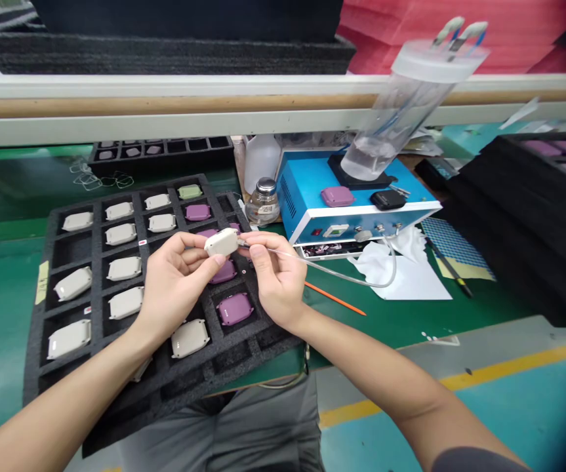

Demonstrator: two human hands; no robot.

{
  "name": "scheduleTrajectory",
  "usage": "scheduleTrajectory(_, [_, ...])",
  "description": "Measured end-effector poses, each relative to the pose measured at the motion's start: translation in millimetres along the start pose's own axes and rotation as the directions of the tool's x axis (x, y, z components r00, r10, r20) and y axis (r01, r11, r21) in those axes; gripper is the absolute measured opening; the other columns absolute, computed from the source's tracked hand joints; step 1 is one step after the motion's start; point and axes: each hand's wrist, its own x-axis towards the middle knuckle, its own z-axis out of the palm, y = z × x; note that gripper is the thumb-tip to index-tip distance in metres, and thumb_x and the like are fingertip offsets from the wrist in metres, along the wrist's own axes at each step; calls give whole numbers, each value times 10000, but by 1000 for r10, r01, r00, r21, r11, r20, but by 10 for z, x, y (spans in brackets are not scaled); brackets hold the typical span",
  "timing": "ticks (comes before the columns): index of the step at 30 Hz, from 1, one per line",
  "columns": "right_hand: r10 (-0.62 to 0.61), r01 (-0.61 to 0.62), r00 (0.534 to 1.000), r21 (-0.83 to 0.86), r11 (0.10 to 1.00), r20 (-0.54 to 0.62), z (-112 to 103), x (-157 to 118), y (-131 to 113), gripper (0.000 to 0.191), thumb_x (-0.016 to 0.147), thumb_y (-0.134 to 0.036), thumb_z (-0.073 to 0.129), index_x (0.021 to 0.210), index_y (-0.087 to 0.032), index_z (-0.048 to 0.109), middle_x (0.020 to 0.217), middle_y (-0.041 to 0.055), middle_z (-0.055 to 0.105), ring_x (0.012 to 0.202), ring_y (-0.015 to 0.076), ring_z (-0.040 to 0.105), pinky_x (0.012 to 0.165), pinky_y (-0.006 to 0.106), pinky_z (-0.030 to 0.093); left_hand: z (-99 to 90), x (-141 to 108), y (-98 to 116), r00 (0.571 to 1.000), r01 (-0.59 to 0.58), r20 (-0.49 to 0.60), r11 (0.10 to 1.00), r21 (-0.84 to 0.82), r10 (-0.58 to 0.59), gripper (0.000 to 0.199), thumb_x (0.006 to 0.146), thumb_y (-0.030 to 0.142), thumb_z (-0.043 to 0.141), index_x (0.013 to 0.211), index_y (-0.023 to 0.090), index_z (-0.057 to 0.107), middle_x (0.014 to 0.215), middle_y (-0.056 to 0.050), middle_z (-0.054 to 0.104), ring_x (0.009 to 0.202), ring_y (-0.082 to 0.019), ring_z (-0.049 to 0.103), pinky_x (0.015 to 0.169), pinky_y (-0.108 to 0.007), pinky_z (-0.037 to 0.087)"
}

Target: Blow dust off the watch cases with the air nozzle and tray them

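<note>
Between thumb and fingers, my left hand [177,275] grips a cream watch case [221,243] above the tray. My right hand [275,275] pinches the end of a clear thin tube [332,268], its metal tip at the right side of the case; whether it touches is too small to tell. Below both hands lies a black foam tray [96,262] with cream, purple and one green watch case [190,191] in its compartments. A purple watch case [235,308] sits just under my right hand. The tube runs to the front of a blue box-shaped machine [361,223].
On the machine stand a clear cylinder [385,124] with liquid, a purple case [338,196] and a black case [388,199]. A glass bottle [263,203] is left of it. An orange stick [336,298] and white paper [405,275] lie right. Black foam trays [499,216] are stacked far right.
</note>
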Motion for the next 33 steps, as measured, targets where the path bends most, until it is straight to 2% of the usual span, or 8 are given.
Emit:
scheduleTrajectory(13, [-7, 8, 1000, -36, 999, 5, -11, 4, -9, 159, 1016, -330, 596, 1016, -220, 712, 1082, 75, 729, 1041, 195, 713, 917, 368, 650, -5, 4, -20, 1000, -9, 18, 1000, 15, 9, 341, 685, 188, 895, 891, 157, 625, 855, -49, 810, 740, -119, 742, 650, -150, 561])
scheduleTrajectory(23, [-9, 9, 1000, -42, 999, 9, -13, 7, -5, 158, 1018, -336, 593, 1015, -230, 710, 1085, 71, 727, 1045, 198, 710, 908, 370, 652, -6, 5, -21, 999, -23, 28, 998, 51, 21, 342, 684, 209, 901, 878, 161, 623, 849, -53, 804, 755, -151, 749, 661, -202, 584])
scheduleTrajectory(33, [-15, 16, 1000, -21, 1000, 6, -12, 16, -3, 145, 1014, -312, 604, 1018, -222, 718, 1086, 74, 726, 1039, 192, 709, 914, 363, 645, -2, 6, -27, 999, -26, 32, 998, 54, 24, 338, 694, 203, 894, 879, 167, 613, 855, -45, 803, 775, -142, 750, 687, -189, 582])
